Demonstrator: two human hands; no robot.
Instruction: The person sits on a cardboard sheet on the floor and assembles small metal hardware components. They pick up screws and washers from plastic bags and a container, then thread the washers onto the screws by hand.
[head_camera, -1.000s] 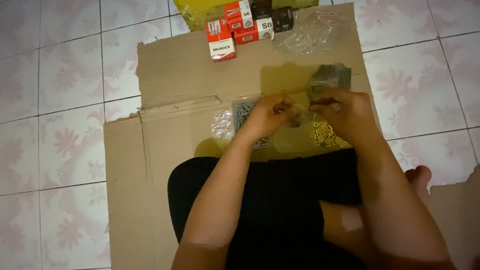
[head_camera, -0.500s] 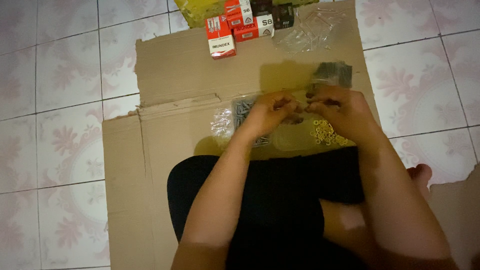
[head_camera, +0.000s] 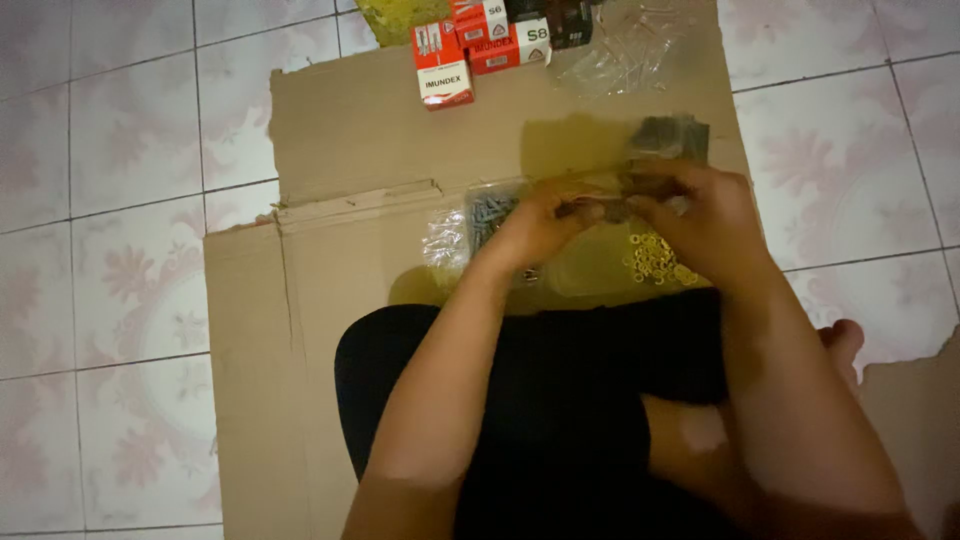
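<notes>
My left hand (head_camera: 537, 227) and my right hand (head_camera: 700, 220) meet over a flattened cardboard sheet (head_camera: 350, 250), fingertips together on a small dark grey part (head_camera: 605, 207); which fingers grip it is blurred. Under the hands lies a clear tray or bag with small brass-coloured washers (head_camera: 655, 260). A clear bag of grey plugs (head_camera: 485, 215) sits just left of my left hand. A dark bundle (head_camera: 668, 138) lies beyond my right hand.
Red-and-white small boxes (head_camera: 470, 45) stand at the cardboard's far edge, with a yellow bag (head_camera: 400, 15) and an empty clear plastic bag (head_camera: 625, 45) beside them. Patterned floor tiles (head_camera: 110, 200) surround the cardboard. My dark-clothed lap (head_camera: 540, 400) and bare foot (head_camera: 845, 340) are near.
Both hands stay in the same place over the washers. Only the fingers shift slightly around the small part.
</notes>
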